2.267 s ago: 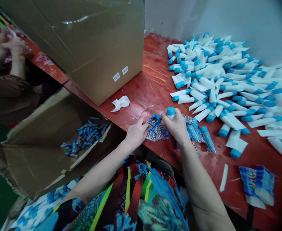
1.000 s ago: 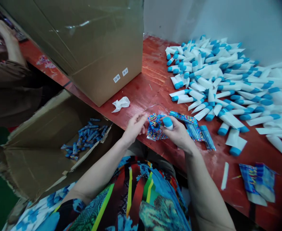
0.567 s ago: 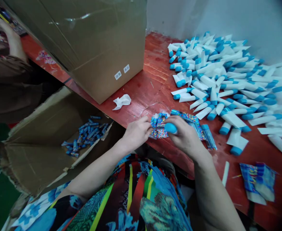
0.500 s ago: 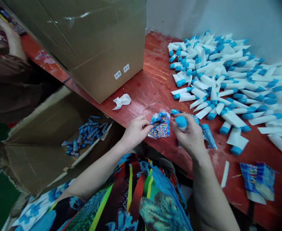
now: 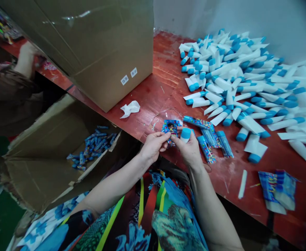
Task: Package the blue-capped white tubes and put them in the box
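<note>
My left hand (image 5: 154, 145) pinches the edge of a small blue printed wrapper (image 5: 170, 125) near the table's front edge. In my right hand (image 5: 191, 151) is a white tube with a blue cap (image 5: 185, 134), standing upright between the fingers. The right thumb also meets the wrapper close to my left fingertips. Just right of that hand lie several tubes in printed blue film, among them one wrapped tube (image 5: 206, 150) and another (image 5: 224, 144). Farther right spreads a big heap of blue-capped white tubes (image 5: 228, 76) with white paper on them.
A tall cardboard box (image 5: 113, 66) stands on the red table (image 5: 166, 75). Below left, an open carton (image 5: 35, 170) holds blue wrapped tubes (image 5: 95, 144). Crumpled tissue (image 5: 130, 108), a white strip (image 5: 242, 184) and blue packs (image 5: 275, 191) lie about. A co-worker's arm (image 5: 26, 59) shows at upper left.
My right hand has moved left with the tube, up to my left hand. The wrapper is now lifted between my fingers. The wrapped tubes beside my right hand have come into view.
</note>
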The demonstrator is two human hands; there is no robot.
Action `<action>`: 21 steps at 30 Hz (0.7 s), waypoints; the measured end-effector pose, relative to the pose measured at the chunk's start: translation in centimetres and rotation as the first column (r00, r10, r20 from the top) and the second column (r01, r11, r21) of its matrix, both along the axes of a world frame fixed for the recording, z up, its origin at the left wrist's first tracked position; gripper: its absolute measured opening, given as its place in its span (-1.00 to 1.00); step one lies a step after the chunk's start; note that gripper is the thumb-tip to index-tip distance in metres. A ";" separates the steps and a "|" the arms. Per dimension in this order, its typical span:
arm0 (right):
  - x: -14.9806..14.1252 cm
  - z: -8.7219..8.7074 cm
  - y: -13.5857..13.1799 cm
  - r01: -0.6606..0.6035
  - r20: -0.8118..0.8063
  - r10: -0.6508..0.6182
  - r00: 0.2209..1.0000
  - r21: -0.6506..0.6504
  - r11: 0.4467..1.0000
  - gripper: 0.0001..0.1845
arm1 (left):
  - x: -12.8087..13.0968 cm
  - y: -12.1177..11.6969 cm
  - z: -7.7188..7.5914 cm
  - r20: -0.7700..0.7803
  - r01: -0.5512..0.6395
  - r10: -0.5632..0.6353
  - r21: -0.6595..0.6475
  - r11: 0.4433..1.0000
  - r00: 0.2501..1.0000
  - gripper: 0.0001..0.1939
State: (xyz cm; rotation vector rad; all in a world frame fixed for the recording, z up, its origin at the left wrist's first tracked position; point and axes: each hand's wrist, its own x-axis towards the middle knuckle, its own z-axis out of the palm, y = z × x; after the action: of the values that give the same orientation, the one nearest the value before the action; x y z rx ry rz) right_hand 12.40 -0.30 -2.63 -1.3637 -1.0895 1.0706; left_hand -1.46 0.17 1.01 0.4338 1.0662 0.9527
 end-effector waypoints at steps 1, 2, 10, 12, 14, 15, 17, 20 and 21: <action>0.0 -0.1 -0.1 -0.001 -0.012 0.001 1.000 0.006 1.000 -0.57 | 0.1 -0.1 -0.1 -0.005 -0.004 0.004 0.002 1.000 1.000 -0.65; 0.1 -0.2 -0.1 -0.006 -0.022 0.006 1.000 0.011 1.000 -0.59 | 0.3 -0.2 -0.1 -0.005 -0.004 0.004 0.004 1.000 1.000 -0.65; -0.4 1.0 -0.5 -0.025 0.053 0.017 0.998 0.153 0.988 -0.74 | 0.3 0.3 -0.2 0.083 0.063 -0.059 -0.053 0.997 0.995 -0.66; -0.6 1.1 -0.5 -0.004 -0.001 0.005 1.000 0.122 0.993 -0.73 | 0.2 0.4 -0.2 0.088 0.054 -0.049 -0.048 0.997 0.995 -0.70; -0.8 0.9 -0.4 0.005 -0.118 -0.003 0.993 0.015 1.000 -0.67 | 0.2 0.3 -0.1 0.067 0.036 -0.033 -0.034 0.999 0.997 -0.70; -0.8 0.8 -0.4 -0.003 -0.180 -0.005 0.984 -0.044 0.999 -0.63 | 0.3 0.3 -0.1 0.048 0.022 -0.021 -0.029 0.999 0.999 -0.70; -0.5 0.7 -0.5 -0.048 -0.276 0.014 0.961 -0.118 0.992 -0.51 | 0.3 0.3 0.0 0.004 -0.023 0.023 -0.018 1.000 1.000 -0.67; 0.1 0.7 -1.2 -0.131 -0.336 0.085 0.938 -0.117 0.984 -0.41 | 0.2 0.6 -0.2 -0.060 -0.120 0.119 -0.012 0.993 0.991 -0.64; 0.4 0.7 -1.6 -0.167 -0.329 0.123 0.936 -0.108 0.980 -0.40 | 0.1 0.8 -0.3 -0.077 -0.146 0.144 -0.015 0.989 0.987 -0.63</action>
State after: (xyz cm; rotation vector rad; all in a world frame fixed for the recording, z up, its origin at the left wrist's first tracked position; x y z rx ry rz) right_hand 12.75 -1.88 -1.90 -1.1713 -0.8986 1.4424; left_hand -1.31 0.94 0.69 0.3811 1.1876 1.0595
